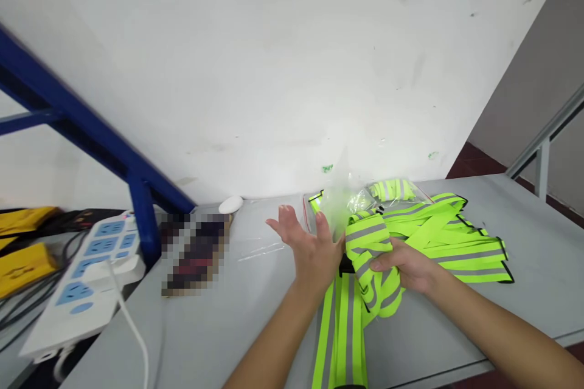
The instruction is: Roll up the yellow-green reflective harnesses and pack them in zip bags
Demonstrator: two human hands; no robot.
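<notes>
In the head view my right hand [413, 264] is closed around a folded bundle of neon-yellow reflective straps [367, 237] with grey stripes, its thumb pressed on the front. My left hand [312, 249] is just left of the bundle, fingers spread and stretched upward. Its thumb side is close to the bundle; whether they touch is hard to tell. Behind the left hand a clear plastic bag [340, 200] stands up, blurred. Strap lengths [344, 328] hang from below the bundle toward the front of the table.
More reflective straps [469, 249] lie spread at the right, beside a bagged strap roll [392, 189] near the wall. A flat clear bag [262, 228], a white oval object [230, 204] and a pixelated item [198, 255] lie leftward. Beyond the blue frame [141, 213] is a power strip [86, 279].
</notes>
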